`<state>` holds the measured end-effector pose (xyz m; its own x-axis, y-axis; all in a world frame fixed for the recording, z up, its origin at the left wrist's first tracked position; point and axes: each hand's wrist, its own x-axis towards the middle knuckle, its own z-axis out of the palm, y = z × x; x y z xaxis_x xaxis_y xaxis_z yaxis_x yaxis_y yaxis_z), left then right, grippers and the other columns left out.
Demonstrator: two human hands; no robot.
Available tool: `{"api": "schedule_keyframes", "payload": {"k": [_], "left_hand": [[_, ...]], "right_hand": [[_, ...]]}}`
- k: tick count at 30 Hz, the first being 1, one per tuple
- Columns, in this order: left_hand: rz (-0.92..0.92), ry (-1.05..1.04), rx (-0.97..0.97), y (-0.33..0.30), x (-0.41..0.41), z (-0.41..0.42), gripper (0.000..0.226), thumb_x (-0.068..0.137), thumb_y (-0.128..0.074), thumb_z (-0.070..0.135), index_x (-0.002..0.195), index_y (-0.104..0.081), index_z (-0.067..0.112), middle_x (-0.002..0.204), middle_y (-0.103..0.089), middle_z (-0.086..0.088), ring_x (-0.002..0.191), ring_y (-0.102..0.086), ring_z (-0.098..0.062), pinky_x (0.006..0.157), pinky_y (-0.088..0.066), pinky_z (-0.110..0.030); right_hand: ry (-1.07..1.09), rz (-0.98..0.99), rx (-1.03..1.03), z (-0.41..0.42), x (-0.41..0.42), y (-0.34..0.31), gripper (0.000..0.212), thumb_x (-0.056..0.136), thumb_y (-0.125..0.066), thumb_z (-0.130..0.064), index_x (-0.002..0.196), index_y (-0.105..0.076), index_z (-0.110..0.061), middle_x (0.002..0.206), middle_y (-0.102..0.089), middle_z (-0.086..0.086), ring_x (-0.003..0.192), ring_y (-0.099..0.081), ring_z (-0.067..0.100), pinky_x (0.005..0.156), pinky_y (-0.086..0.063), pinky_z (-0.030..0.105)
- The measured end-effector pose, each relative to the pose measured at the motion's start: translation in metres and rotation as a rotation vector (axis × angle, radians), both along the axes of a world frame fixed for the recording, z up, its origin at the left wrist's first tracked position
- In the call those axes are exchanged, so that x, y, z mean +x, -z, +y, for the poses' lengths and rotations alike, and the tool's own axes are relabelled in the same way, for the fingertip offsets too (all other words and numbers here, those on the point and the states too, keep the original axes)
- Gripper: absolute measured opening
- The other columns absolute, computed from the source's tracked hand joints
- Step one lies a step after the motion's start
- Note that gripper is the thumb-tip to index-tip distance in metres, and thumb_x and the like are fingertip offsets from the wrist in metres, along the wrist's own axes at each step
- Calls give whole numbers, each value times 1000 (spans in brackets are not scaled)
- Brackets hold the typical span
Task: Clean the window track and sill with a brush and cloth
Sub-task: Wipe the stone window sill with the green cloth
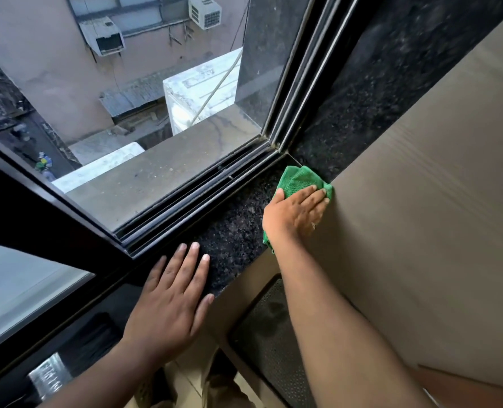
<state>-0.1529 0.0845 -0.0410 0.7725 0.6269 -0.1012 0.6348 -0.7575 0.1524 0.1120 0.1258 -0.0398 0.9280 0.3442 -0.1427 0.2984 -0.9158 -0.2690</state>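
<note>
A green cloth (pixel 298 179) lies on the black speckled stone sill (pixel 235 231), pushed into the right corner where the sill meets the beige wall. My right hand (pixel 294 214) presses flat on the cloth, fingers pointing to the corner. My left hand (pixel 170 301) rests flat on the sill's near edge, fingers spread, holding nothing. The dark metal window track (pixel 197 198) with its parallel rails runs along the far side of the sill, and the window is slid open above it. No brush is in view.
A beige wall (pixel 421 216) closes the right side. A dark sliding window frame (pixel 38 219) with glass stands at the left. Beyond the track lie an outer concrete ledge (pixel 162 169), air conditioner units, and a steep drop to the street.
</note>
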Motion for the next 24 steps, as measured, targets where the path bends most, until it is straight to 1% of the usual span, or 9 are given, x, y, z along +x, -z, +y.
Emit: {"api": "schedule_keyframes", "payload": {"k": [2,5,7,9,11,14,19,21,24], "left_hand": [[-19,-7,2,0,0,0,65,98,-26,50,150,-32,11,161,-21,-12,150,-13,-26,118,-20,-52],[-15,-1,5,2,1,1,65,98,-25,50,151,-31,11,161,-21,-12,150,-13,-27,118,-20,-52],[-15,1,10,3,0,0,65,98,-25,50,151,-31,11,161,-21,-12,150,-13,-27,118,-19,-52],[-20,-2,11,2,0,-1,65,98,-25,50,151,-31,11,161,-20,-12,150,-12,-26,118,-19,-51],[-24,-3,11,2,-1,-2,65,98,-26,50,151,-31,12,162,-20,-11,150,-12,-26,118,-18,-50],[-26,-1,2,0,0,-1,65,98,-26,50,150,-32,12,161,-21,-11,150,-13,-25,118,-19,-50],[-15,-13,11,0,4,-1,65,98,-28,50,150,-32,12,161,-22,-11,150,-13,-26,118,-18,-50],[-3,-9,15,0,3,-1,65,98,-27,50,151,-31,13,161,-21,-11,150,-13,-26,118,-19,-50],[2,-12,9,2,3,-2,65,99,-24,51,151,-31,13,161,-21,-11,150,-14,-26,117,-21,-51]], "right_hand": [[-47,-42,-84,6,-1,-2,76,100,-26,-49,154,-1,0,164,3,20,150,7,36,121,-3,48],[-290,-112,-120,5,5,-2,75,100,-23,-49,154,-5,-1,165,-1,19,151,4,33,122,3,48],[-508,-149,-79,-11,4,-1,71,100,-21,-48,155,-10,-4,165,-6,16,152,-1,30,122,1,47],[-626,-171,-22,-32,1,1,70,99,-22,-48,155,-15,-6,165,-11,15,152,-5,28,123,-1,45],[-549,-167,-14,-43,3,3,71,100,-25,-48,155,-15,-4,164,-11,15,152,-5,28,123,-2,43],[-376,-138,-53,-25,15,-1,71,100,-28,-44,154,-12,-1,164,-8,19,152,-1,31,123,-1,46],[-363,-146,-143,7,16,-2,68,101,-25,-41,155,-10,-3,165,-6,17,151,0,32,122,2,49],[-434,-126,-140,4,13,-1,67,101,-23,-42,155,-8,-6,166,-3,14,152,2,31,122,2,49],[-740,-130,-82,-29,8,2,69,100,-19,-49,156,-9,-9,166,-2,12,152,4,29,121,7,45]]}}
